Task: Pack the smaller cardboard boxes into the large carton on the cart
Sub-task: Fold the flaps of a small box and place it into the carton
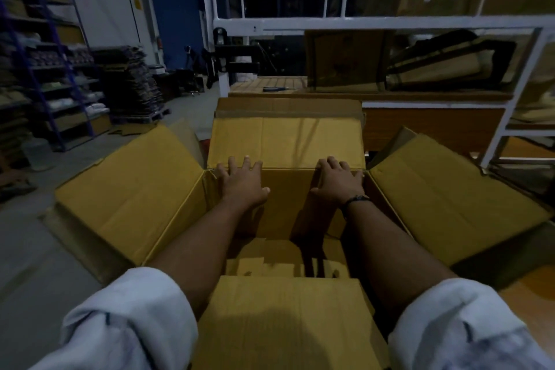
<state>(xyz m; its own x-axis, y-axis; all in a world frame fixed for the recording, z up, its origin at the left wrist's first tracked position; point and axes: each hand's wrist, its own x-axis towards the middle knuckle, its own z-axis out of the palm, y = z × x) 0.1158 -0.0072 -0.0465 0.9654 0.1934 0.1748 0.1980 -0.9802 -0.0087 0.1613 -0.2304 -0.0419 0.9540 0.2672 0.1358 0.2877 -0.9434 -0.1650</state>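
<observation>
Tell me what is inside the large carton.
The large carton holds pale cardboard shapes on its floor, too dim to tell as boxes. The near flap and both forearms cover the rest.

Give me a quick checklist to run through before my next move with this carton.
1. Hands free: ok. The left hand and right hand hold nothing; both rest on the far flap's fold.
2. Far flap pushed back: ok.
3. Left flap and right flap spread outward: ok.
4. Near flap out of the way: cannot tell; it hides the near part of the inside.
5. Room in the carton: ok. Only cardboard pieces lie low at the bottom.
6. Next small box within reach: cannot tell; none is plainly in view.
</observation>
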